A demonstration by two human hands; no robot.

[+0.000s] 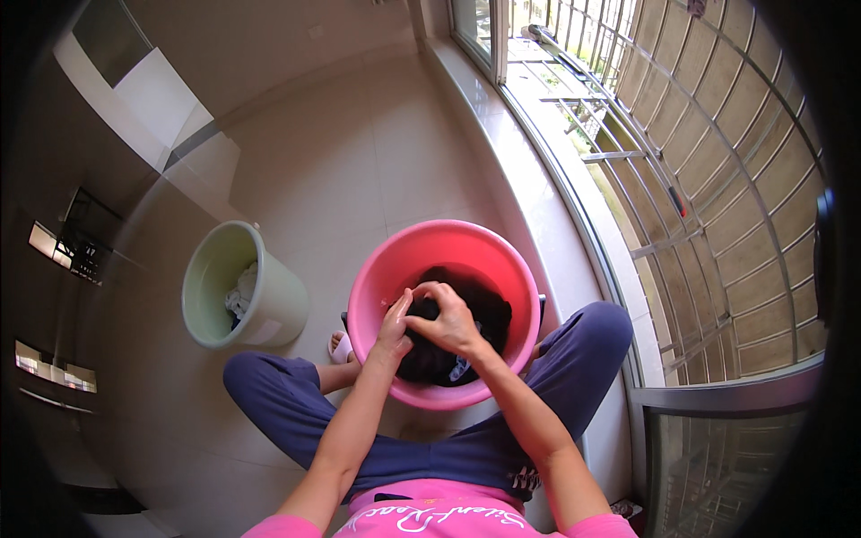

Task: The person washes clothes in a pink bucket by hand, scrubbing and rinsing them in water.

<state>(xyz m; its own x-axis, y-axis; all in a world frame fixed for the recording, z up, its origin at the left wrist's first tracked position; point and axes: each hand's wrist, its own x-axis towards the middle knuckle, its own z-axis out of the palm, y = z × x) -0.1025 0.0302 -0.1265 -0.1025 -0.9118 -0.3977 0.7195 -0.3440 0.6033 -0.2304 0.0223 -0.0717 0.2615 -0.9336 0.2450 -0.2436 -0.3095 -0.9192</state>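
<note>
A pink plastic bucket (383, 262) stands between my legs, with dark wet clothing (494, 313) heaped inside it. A pale patterned patch (460, 368) shows among the dark cloth near the front. Over the heap, my left hand (395, 329) is held nearly flat, wet, with its palm turned towards the right. My right hand (445, 319) curves against it, thumb at the left palm and fingers near the left fingertips. Dark cloth shows in the gap between both hands; whether any of it is gripped is hidden.
To the left, a pale green bucket (282, 302) holds whitish and dark cloth (242, 290). A tiled ledge (531, 181) and a sliding window frame (572, 195) run along the right, with metal security bars (726, 141) beyond. My knees flank the pink bucket.
</note>
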